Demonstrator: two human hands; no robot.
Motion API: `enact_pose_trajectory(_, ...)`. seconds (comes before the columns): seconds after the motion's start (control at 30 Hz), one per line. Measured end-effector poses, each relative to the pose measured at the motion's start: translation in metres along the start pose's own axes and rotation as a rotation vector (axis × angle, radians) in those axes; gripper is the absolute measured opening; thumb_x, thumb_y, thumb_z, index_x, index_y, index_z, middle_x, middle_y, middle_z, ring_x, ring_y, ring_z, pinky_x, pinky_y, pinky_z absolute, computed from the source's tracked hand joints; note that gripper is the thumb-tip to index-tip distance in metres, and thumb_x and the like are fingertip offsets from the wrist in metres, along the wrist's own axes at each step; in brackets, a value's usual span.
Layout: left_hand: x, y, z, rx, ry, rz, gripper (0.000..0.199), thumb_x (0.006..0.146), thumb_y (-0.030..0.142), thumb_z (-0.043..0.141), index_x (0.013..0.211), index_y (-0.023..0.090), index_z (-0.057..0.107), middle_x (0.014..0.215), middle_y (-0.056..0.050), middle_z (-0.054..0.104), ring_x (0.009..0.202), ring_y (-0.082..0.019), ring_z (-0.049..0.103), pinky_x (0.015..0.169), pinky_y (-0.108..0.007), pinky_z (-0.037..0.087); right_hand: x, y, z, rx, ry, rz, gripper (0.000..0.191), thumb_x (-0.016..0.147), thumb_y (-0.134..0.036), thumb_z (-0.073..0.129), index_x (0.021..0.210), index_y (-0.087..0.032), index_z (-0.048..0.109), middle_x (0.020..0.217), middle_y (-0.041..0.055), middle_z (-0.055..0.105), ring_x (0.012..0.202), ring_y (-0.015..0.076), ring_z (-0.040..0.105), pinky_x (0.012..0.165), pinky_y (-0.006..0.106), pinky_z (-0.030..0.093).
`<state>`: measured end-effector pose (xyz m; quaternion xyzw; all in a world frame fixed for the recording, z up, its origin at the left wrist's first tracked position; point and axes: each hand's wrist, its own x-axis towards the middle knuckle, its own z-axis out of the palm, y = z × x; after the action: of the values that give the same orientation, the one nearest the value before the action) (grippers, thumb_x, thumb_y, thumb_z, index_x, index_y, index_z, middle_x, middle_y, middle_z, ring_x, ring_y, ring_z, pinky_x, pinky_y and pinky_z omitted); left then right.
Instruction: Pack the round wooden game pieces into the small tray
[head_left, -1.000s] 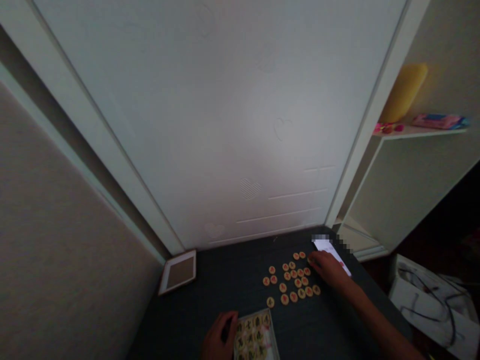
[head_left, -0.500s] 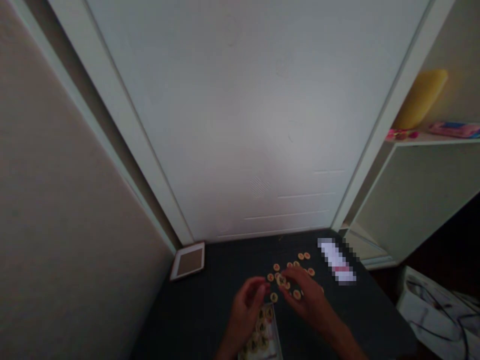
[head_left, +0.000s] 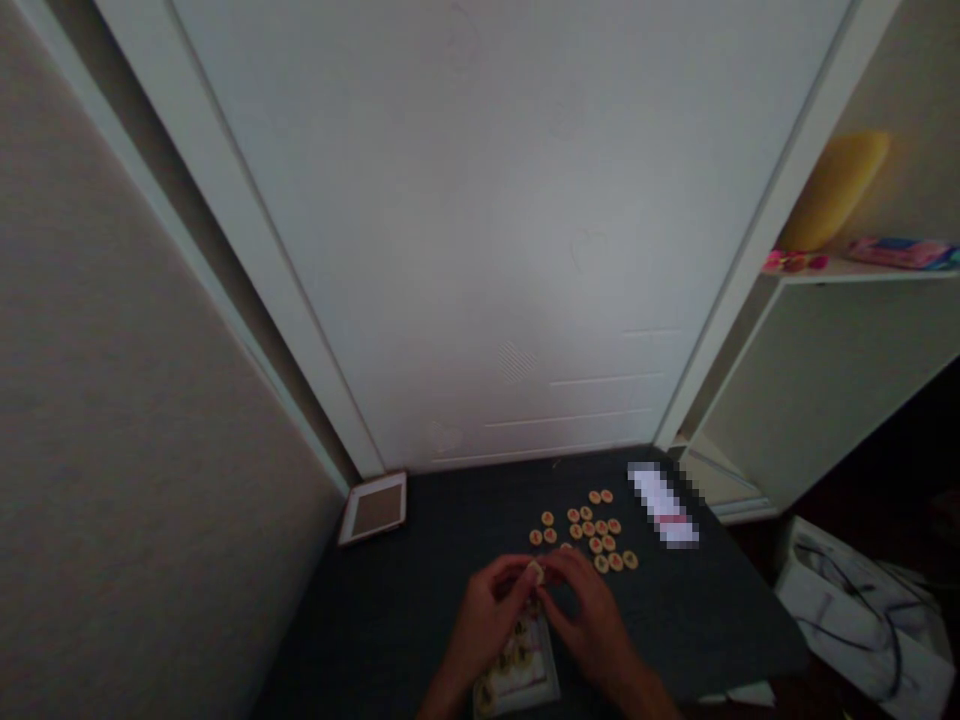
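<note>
My left hand point(head_left: 486, 612) and my right hand point(head_left: 589, 605) meet over the near part of the dark table. Between their fingertips is a round, cream-coloured Chinese chess piece point(head_left: 535, 573), and both hands appear closed on it. Just below them lies a shallow clear box point(head_left: 553, 672), partly covered by my left hand and wrist. Several pieces with dark markings point(head_left: 522, 655) rest inside it. Beyond my right hand, several loose pieces with red markings point(head_left: 589, 528) are scattered flat on the table, along with a dark-marked one point(head_left: 630, 560).
A tablet-like framed object point(head_left: 375, 508) lies at the table's far left corner. At the far right is a blurred-out white item point(head_left: 664, 505). A white panel point(head_left: 480, 250) rises behind the table point(head_left: 360, 620). A white box with cables point(head_left: 862, 610) stands at right.
My right hand has moved left with a piece from the scattered ones to meet my left hand above the box. The view has shifted slightly.
</note>
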<state>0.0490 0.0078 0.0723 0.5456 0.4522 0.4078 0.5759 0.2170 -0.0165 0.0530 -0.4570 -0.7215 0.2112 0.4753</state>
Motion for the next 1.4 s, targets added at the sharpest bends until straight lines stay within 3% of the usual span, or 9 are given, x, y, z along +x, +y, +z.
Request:
enact_pose_trajectory(0.13, 0.000, -0.017, -0.013, -0.006, 0.075, -0.070, 0.046, 0.078, 0.055, 0.072, 0.104, 0.017, 0.074, 0.101, -0.011, 0.079, 0.094, -0.027, 0.074, 0.082, -0.035, 0.059, -0.016, 0.015, -0.005, -0.019, 0.044, 0.084, 0.025, 0.094, -0.031, 0.058, 0.118, -0.028, 0.064, 0.108, 0.0059, 0.071, 0.095, 0.0230, 0.069, 0.086, 0.037, 0.059)
enact_pose_trajectory(0.33, 0.002, -0.030, -0.041, -0.096, 0.290, -0.118, 0.055, 0.071, 0.055, 0.078, 0.109, 0.016, 0.072, 0.100, -0.011, 0.079, 0.089, -0.029, 0.076, 0.076, -0.038, 0.062, -0.033, 0.055, -0.045, -0.105, 0.133, 0.227, 0.027, 0.097, -0.042, 0.053, 0.109, -0.025, 0.069, 0.102, 0.0089, 0.074, 0.092, 0.0253, 0.071, 0.084, 0.039, 0.059)
enact_pose_trajectory(0.43, 0.003, -0.027, -0.043, -0.089, 0.310, -0.127, 0.056, 0.069, 0.056, 0.079, 0.106, 0.015, 0.073, 0.098, -0.011, 0.079, 0.091, -0.029, 0.076, 0.077, -0.039, 0.063, -0.042, 0.071, -0.060, -0.137, 0.164, 0.283, 0.031, 0.095, -0.049, 0.054, 0.107, -0.025, 0.071, 0.101, 0.0090, 0.076, 0.092, 0.0270, 0.072, 0.084, 0.040, 0.059)
enact_pose_trajectory(0.63, 0.005, -0.032, -0.021, -0.083, 0.212, -0.155, 0.061, 0.067, 0.056, 0.080, 0.113, 0.016, 0.071, 0.108, -0.012, 0.077, 0.099, -0.029, 0.074, 0.083, -0.039, 0.061, -0.050, 0.074, -0.057, -0.091, 0.103, 0.325, 0.032, 0.094, -0.050, 0.054, 0.103, -0.025, 0.072, 0.100, 0.0079, 0.077, 0.092, 0.0268, 0.073, 0.084, 0.039, 0.060)
enact_pose_trajectory(0.9, -0.001, -0.036, 0.010, -0.087, 0.072, -0.146, 0.057, 0.070, 0.055, 0.079, 0.113, 0.017, 0.072, 0.108, -0.014, 0.077, 0.101, -0.029, 0.073, 0.088, -0.039, 0.058, -0.052, 0.043, -0.025, 0.058, -0.045, 0.313, 0.024, 0.095, -0.042, 0.056, 0.105, -0.027, 0.072, 0.097, 0.0051, 0.076, 0.088, 0.0226, 0.072, 0.080, 0.033, 0.059)
enact_pose_trajectory(1.13, -0.007, -0.028, 0.013, -0.099, -0.041, -0.107, 0.048, 0.081, 0.050, 0.072, 0.118, 0.020, 0.072, 0.119, -0.013, 0.074, 0.106, -0.029, 0.071, 0.093, -0.043, 0.056, -0.037, 0.039, -0.008, 0.155, 0.055, 0.348, 0.032, 0.094, -0.045, 0.058, 0.117, -0.025, 0.067, 0.108, 0.0077, 0.074, 0.094, 0.0239, 0.071, 0.087, 0.037, 0.058)
enact_pose_trajectory(1.4, -0.008, -0.020, 0.016, -0.122, -0.111, -0.096, 0.049, 0.083, 0.048, 0.071, 0.123, 0.019, 0.069, 0.126, -0.012, 0.071, 0.114, -0.028, 0.068, 0.098, -0.042, 0.053, -0.024, 0.035, -0.003, 0.216, 0.044, 0.318, 0.032, 0.092, -0.044, 0.061, 0.117, -0.024, 0.067, 0.111, 0.0081, 0.072, 0.096, 0.0238, 0.069, 0.089, 0.038, 0.056)
